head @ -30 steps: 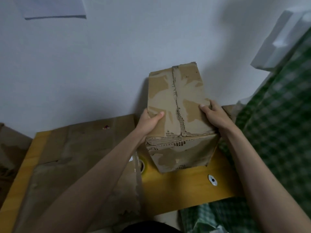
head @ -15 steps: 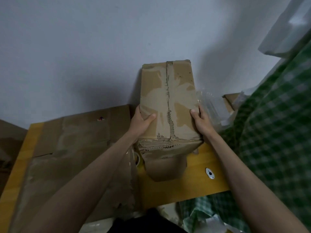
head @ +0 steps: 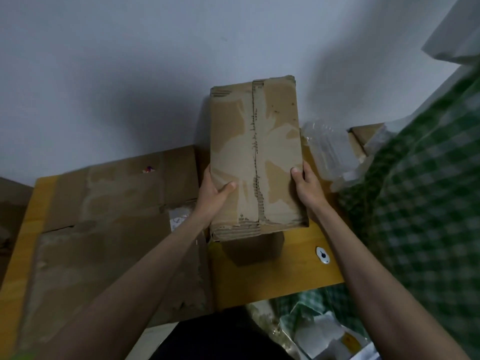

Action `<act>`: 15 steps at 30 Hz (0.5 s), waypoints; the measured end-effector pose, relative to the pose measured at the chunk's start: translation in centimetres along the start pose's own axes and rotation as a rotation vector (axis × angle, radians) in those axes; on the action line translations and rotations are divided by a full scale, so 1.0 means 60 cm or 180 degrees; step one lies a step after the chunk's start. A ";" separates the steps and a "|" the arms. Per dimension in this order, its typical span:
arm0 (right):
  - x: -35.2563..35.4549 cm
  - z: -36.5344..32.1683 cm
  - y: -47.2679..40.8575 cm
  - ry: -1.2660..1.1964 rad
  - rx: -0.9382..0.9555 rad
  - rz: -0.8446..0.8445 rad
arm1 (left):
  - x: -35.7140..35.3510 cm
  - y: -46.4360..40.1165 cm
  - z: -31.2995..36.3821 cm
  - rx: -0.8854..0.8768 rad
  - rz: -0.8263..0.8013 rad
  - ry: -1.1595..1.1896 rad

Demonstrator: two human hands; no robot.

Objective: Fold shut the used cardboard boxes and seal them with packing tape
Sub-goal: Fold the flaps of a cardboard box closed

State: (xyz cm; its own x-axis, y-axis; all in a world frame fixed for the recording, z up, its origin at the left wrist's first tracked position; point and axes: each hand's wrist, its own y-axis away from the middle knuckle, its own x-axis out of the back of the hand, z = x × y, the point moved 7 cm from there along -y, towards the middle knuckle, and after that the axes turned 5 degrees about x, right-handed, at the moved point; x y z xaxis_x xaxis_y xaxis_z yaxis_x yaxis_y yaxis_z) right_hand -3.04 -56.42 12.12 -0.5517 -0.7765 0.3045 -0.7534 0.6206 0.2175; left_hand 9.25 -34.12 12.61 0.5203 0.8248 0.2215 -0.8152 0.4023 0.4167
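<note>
A tall, worn brown cardboard box [head: 255, 141] stands on the yellow wooden table [head: 280, 279], close to the white wall. Its top flaps are folded shut and meet at a torn centre seam with scraps of old tape. My left hand [head: 214, 189] grips the box's left side, thumb lying on the top. My right hand [head: 306, 185] grips the right side, thumb on the top edge. No roll of tape shows in this view.
A large flattened cardboard box [head: 111, 224] covers the left of the table. Clear plastic air-cushion packing [head: 330, 152] lies right of the box. A small white round item [head: 322, 255] sits near the table's front edge. Green checked fabric [head: 426, 203] hangs at the right.
The box has turned upright and shifted slightly left, so its top now faces me squarely. Both hands stayed on its sides. The plastic packing came into view.
</note>
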 end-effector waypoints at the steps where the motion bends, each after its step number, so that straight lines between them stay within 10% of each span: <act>1: 0.001 -0.003 -0.002 0.0028 0.0029 0.0006 | 0.001 0.004 -0.003 0.0039 0.0015 0.0034; 15: -0.024 0.007 0.020 0.0042 -0.0351 0.0193 | 0.034 0.009 -0.035 0.0141 -0.0241 0.0092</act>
State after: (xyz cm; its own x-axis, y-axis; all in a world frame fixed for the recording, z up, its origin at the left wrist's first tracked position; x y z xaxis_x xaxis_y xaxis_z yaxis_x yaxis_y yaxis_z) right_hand -3.27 -54.58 11.57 -0.5897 -0.7362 0.3321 -0.6745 0.6751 0.2988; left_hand 9.34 -31.42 11.43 0.5718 0.8042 0.1625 -0.7614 0.4464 0.4701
